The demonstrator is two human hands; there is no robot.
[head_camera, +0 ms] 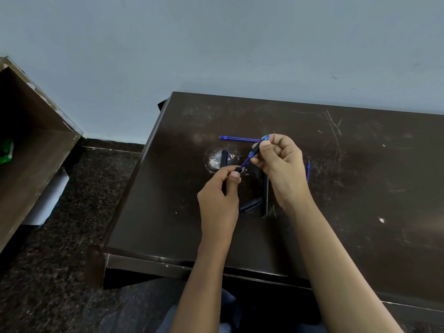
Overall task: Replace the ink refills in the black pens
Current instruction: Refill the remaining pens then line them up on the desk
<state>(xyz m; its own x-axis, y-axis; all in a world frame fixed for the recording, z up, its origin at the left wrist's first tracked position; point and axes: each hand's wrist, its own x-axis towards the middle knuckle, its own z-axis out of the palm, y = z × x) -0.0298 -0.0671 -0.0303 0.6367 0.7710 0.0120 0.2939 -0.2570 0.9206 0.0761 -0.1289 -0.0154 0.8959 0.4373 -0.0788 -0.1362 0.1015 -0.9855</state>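
Over the middle of a scuffed dark table (360, 169), our left hand (219, 192) pinches a black barrel (237, 169) while our right hand (282, 164) grips the tip end of a thin blue refill (245, 162).

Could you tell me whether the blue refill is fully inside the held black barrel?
Partly out: bare blue refill shows between the barrel in the left hand and the right hand.

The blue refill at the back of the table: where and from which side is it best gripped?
Probably pinch the blue refill mid-length from above, fingers across it: it lies flat on the table, right end behind the right hand.
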